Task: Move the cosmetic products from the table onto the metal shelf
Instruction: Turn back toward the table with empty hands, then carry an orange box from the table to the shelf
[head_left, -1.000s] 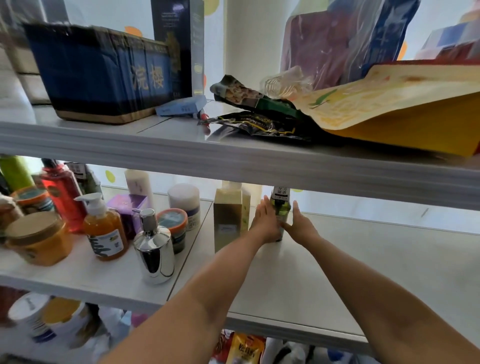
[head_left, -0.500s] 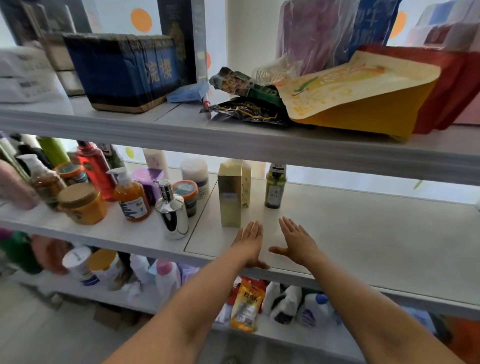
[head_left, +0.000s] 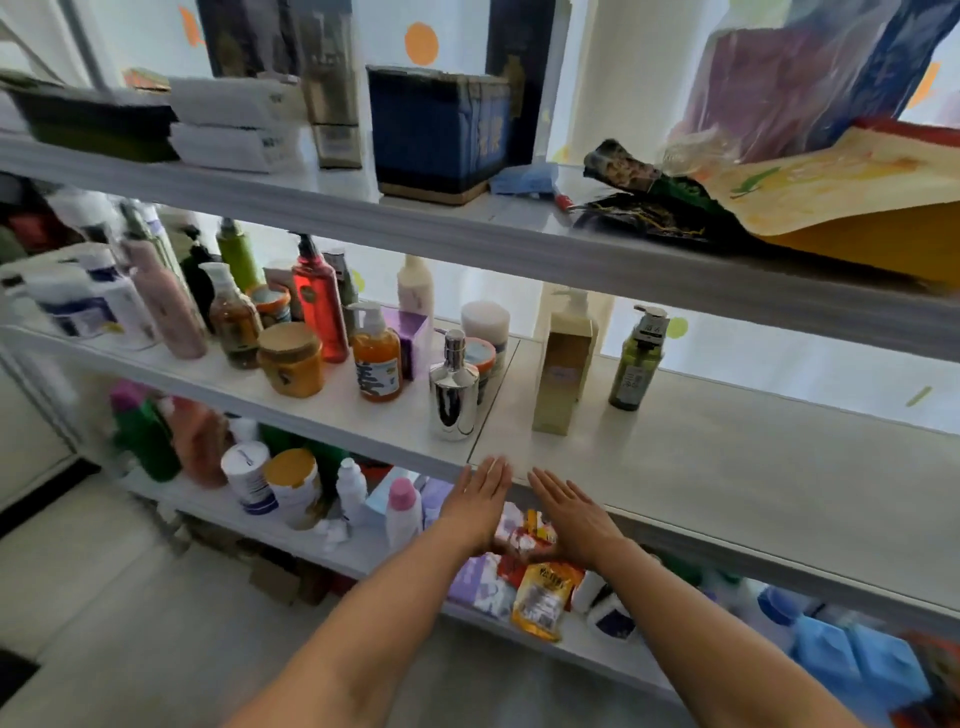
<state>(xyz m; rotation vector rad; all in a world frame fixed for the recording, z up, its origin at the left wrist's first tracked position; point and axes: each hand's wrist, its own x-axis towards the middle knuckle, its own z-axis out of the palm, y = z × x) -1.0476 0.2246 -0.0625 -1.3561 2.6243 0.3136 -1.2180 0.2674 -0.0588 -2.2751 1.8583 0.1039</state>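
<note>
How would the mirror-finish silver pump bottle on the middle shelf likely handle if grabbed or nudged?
The silver pump bottle looks mirror-polished, so probably slippery in a bare grip. Its squat, wide body suggests a low push would slide rather than tip it. It stands near the front of the shelf, so a forward nudge could drop it.

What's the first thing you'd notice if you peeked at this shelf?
Two open, empty hands, the left hand and the right hand, reach side by side at the front edge of the middle shelf. Behind them stands a shiny silver pump bottle, with a bright red bottle further back to the left. On the shelf above, at the right, lies a big yellow bag.
</note>
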